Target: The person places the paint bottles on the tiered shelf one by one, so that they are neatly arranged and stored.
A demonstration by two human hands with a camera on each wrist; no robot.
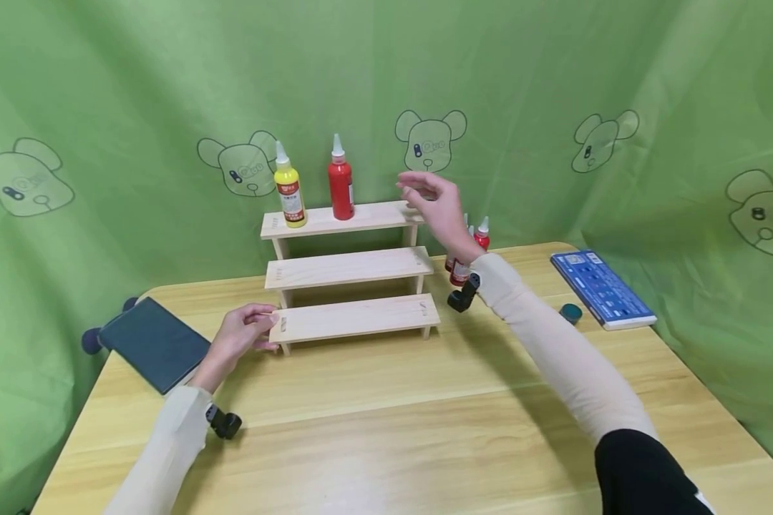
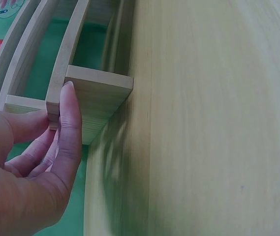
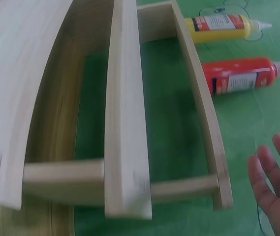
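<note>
A three-step wooden display rack (image 1: 354, 318) stands near the back of the table. My left hand (image 1: 241, 332) pinches the left end of its lowest board, thumb above and fingers beneath, as the left wrist view shows closely. On the top step stand a yellow squeeze bottle (image 1: 292, 200) at the left end and a red squeeze bottle (image 1: 341, 187) near the middle, both upright with white pointed caps. My right hand (image 1: 441, 211) hovers at the right end of the top step, fingers loosely bent and holding nothing. The middle and lowest boards are bare.
More red bottles (image 1: 482, 234) stand right of the rack, partly hidden behind my right wrist. A blue book (image 1: 602, 288) and a small dark green round container (image 1: 570, 312) lie farther right. A dark book (image 1: 154, 342) rests at the left edge. A green curtain (image 1: 373, 86) hangs behind.
</note>
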